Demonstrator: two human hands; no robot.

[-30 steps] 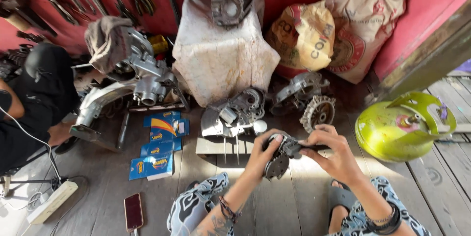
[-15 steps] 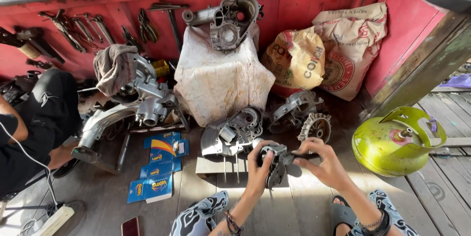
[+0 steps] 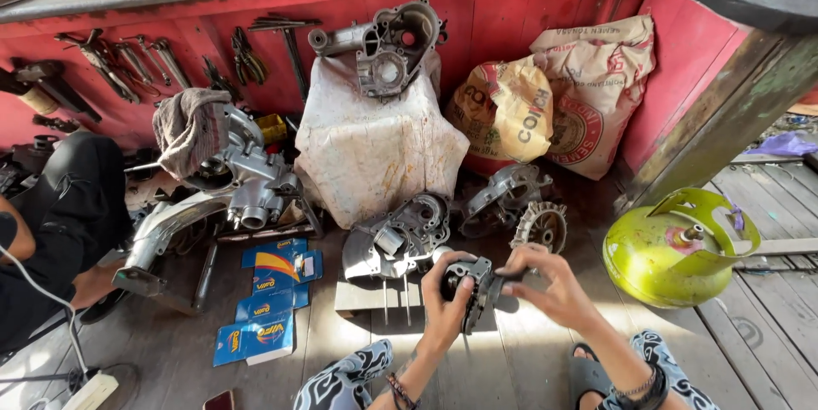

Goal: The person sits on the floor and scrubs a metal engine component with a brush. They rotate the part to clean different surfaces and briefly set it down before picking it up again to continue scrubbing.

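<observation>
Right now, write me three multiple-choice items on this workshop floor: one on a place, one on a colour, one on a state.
1. Where does the engine casing with round openings rest?
A. on top of the white sack
B. inside the gas cylinder
C. on the blue boxes

2. What colour is the gas cylinder?
A. red
B. yellow-green
C. black

3. How is the dark metal part held?
A. lying untouched on the planks
B. in the left hand alone
C. between both hands

Key: 1 A, the casing sits on the white sack against the red wall. 2 B, its body and collar are yellow-green. 3 C, the left hand and right hand both grip it.
</observation>
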